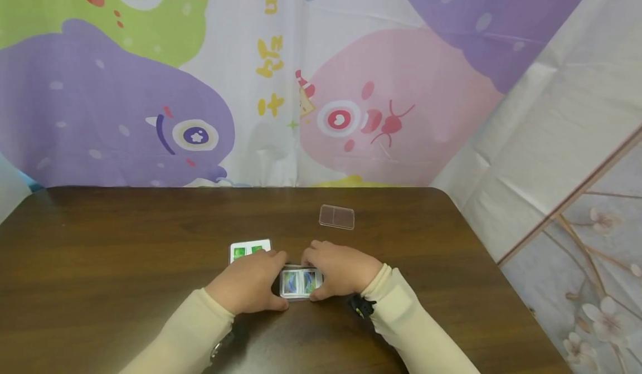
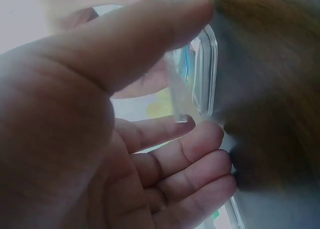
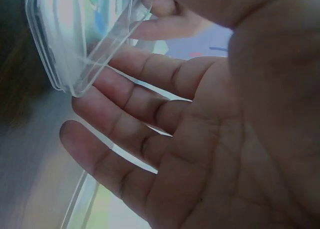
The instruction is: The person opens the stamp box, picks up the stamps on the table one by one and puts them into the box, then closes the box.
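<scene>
A small clear plastic case (image 1: 300, 285) with blue and green printed pictures lies on the table between my hands. Over it a clear lid (image 3: 111, 53) leans at a slant, its far edge raised. My left hand (image 1: 247, 280) grips the lid's left end, index fingertip at the raised edge and thumb at the near side. On the other end my right hand (image 1: 346, 268) holds the lid, with fingertips along the far edge and the thumb at the near right corner. The left wrist view shows the lid (image 2: 176, 86) standing apart from the case (image 2: 210, 71) at that edge.
Another clear case (image 1: 251, 244) with green pictures lies just behind my left hand, partly hidden by it. A loose clear plastic lid (image 1: 337, 217) rests farther back on the brown table (image 1: 125, 240). A cartoon-printed cloth (image 1: 261, 151) hangs behind the table's far edge.
</scene>
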